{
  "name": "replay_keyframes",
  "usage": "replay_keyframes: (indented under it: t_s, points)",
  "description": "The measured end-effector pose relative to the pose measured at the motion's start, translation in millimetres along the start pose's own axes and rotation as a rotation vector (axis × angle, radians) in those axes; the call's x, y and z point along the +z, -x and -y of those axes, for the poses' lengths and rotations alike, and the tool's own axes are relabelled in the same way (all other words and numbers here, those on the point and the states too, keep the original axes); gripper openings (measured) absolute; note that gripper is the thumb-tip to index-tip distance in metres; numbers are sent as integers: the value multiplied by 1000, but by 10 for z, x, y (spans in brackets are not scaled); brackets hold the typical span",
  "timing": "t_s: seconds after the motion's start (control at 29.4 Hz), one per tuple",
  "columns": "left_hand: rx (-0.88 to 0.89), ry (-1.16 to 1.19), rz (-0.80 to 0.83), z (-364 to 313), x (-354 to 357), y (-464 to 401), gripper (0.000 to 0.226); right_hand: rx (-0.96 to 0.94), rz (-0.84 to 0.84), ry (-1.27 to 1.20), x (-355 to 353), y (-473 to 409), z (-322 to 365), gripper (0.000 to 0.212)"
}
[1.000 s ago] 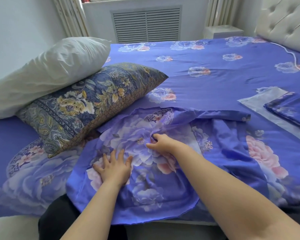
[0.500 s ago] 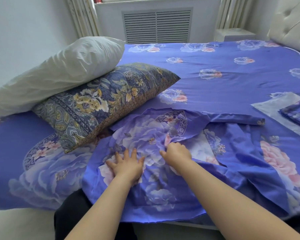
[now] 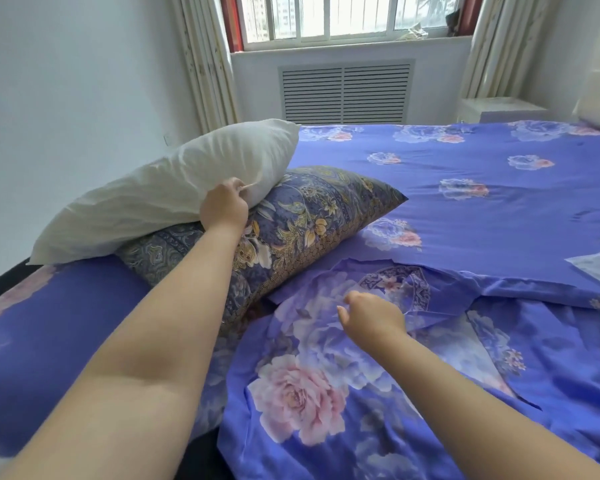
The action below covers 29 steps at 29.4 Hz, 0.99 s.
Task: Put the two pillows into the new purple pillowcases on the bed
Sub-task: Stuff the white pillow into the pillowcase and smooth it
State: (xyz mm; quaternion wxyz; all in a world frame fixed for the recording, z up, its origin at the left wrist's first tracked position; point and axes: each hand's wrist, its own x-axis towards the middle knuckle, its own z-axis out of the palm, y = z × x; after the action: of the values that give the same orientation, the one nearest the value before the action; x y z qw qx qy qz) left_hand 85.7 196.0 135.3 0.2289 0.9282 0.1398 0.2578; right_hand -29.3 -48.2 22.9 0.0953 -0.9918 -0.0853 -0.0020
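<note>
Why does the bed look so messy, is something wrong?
Nothing is damaged or spilled. The purple pillowcase lies rumpled and crooked near the bed's edge. The white pillow leans tilted on the patterned pillow, and the left hand grips it.

A daylit window (image 3: 347,15) sits above a slatted vent (image 3: 345,93), flanked by cream curtains (image 3: 205,64). White wall (image 3: 66,81) left; nightstand (image 3: 499,107) right.

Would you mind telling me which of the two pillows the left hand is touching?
The plain white pillow, lying on top. The left hand grips its near edge, while the dark flowered pillow sits underneath it.
</note>
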Motion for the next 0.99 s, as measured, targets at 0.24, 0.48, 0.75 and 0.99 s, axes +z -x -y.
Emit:
replay_keyframes:
  t_s: [0.24,0.48,0.75,0.99]
  points:
    - [-448,849,-245,273,-56,1514,50,-485,-639,-179,-793,-488,923,33]
    - [-675,775,-128,775,33,1784,96,57,-55,-240,-1451,-1232,1014,83]
    - [-385,1121,-49,-191,-265,1472,64,-120,-762,-618,-1096,-135,374,40]
    - [-9,1112,203,-1910,-16,1926,48,192,-1067,-927,-952,1234,-683,41]
